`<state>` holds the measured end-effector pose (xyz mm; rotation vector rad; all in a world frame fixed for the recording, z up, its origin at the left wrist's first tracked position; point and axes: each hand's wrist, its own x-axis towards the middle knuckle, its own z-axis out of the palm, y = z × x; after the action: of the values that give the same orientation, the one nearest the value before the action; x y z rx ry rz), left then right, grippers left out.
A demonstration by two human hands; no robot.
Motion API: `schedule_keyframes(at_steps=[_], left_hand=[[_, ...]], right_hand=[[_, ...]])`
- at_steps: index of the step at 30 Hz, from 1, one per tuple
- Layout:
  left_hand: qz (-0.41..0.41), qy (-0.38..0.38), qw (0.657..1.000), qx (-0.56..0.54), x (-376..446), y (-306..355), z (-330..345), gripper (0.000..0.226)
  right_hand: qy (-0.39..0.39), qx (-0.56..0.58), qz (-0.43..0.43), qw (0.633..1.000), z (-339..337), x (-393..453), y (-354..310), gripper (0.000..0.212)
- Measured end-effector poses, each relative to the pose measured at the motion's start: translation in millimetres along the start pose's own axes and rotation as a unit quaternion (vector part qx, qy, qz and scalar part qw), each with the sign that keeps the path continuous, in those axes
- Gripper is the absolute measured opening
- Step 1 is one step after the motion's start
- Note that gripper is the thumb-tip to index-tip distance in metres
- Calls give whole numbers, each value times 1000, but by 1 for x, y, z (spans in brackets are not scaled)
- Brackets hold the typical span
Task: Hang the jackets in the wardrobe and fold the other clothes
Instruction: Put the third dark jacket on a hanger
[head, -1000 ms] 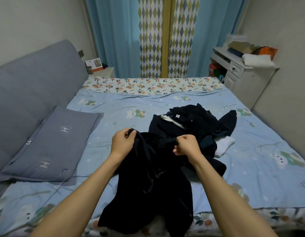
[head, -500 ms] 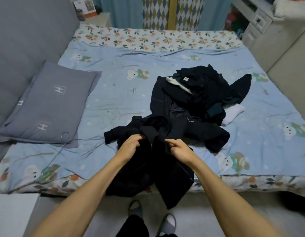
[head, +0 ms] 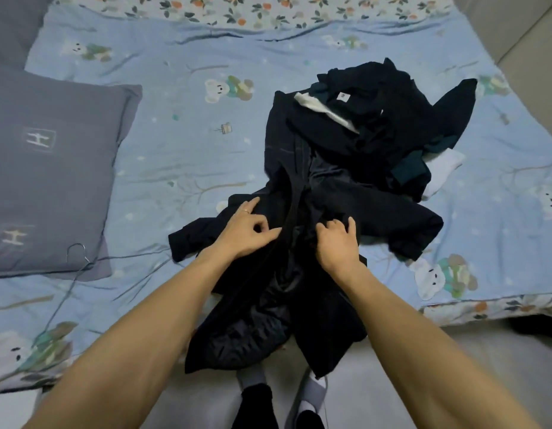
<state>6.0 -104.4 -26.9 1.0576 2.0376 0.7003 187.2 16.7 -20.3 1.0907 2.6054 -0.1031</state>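
Note:
A black jacket (head: 345, 205) lies spread on the blue bed sheet (head: 181, 156), and its lower part hangs over the bed's front edge. My left hand (head: 246, 230) lies on its left half, thumb and curled fingers pinching the fabric by the front opening, one finger stretched out. On the right half, my right hand (head: 336, 243) digs its curled fingers into the cloth. Behind the jacket is a pile of dark clothes (head: 376, 119) with a white piece (head: 441, 171) sticking out at the right.
A grey pillow (head: 51, 168) lies at the left. A thin wire hanger (head: 79, 252) rests by its near corner on the sheet. My feet in slippers (head: 311, 394) stand on the pale floor below the bed edge.
The jacket, held up a second ago, has come down onto the bed and spread out. Both hands have moved forward onto it, and my view has tilted down.

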Motion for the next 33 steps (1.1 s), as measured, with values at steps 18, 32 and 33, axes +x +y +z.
schedule_keyframes(at_steps=[18,32,33], left_hand=[[4,-72,994,80,1,24,-11,23],[104,161,949,250,-140,140,-81,37],[119,225,941,222,-159,156,-86,34]], right_hand=[[-120,-28,-34,992,-29,-43,25,25],[219,113,-144,958,-169,-127,33,17],[268,134,-143,943,-188,-143,39,16]])
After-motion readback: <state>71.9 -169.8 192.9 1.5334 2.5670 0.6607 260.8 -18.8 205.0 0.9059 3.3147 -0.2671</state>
